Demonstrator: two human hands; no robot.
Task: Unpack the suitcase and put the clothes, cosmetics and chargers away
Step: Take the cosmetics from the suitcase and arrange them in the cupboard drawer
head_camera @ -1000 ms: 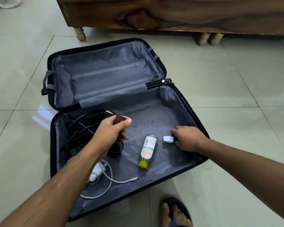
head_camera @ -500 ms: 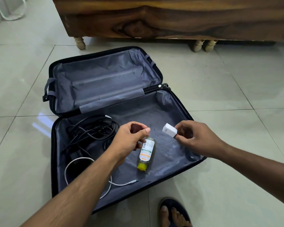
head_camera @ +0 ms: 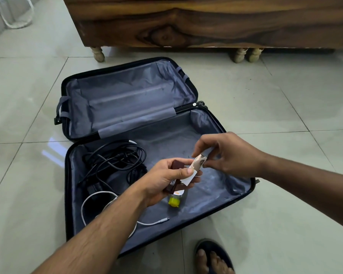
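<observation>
An open black suitcase [head_camera: 251,186] with grey lining lies on the floor. My left hand [head_camera: 166,182] holds a small dark brown cosmetic case [head_camera: 176,165] above its near half. My right hand [head_camera: 228,155] pinches the top of a small white box [head_camera: 196,165] and sets it into my left hand's fingers, against the brown case. Under my left hand lies a bottle with a yellow cap [head_camera: 174,201], mostly hidden. A tangle of black cables [head_camera: 115,161] and a white cable [head_camera: 152,222] lie in the suitcase's left part.
A dark wooden cabinet [head_camera: 206,22] on short turned legs stands just beyond the suitcase. My sandalled foot [head_camera: 212,258] is on the tiles at the near edge. Pale floor tiles [head_camera: 285,107] surround the suitcase. A white cord [head_camera: 16,22] lies at the far left.
My right hand lifted the white box off the lining and brought it left to my left hand. My left hand moved right with the brown case, over the bottle.
</observation>
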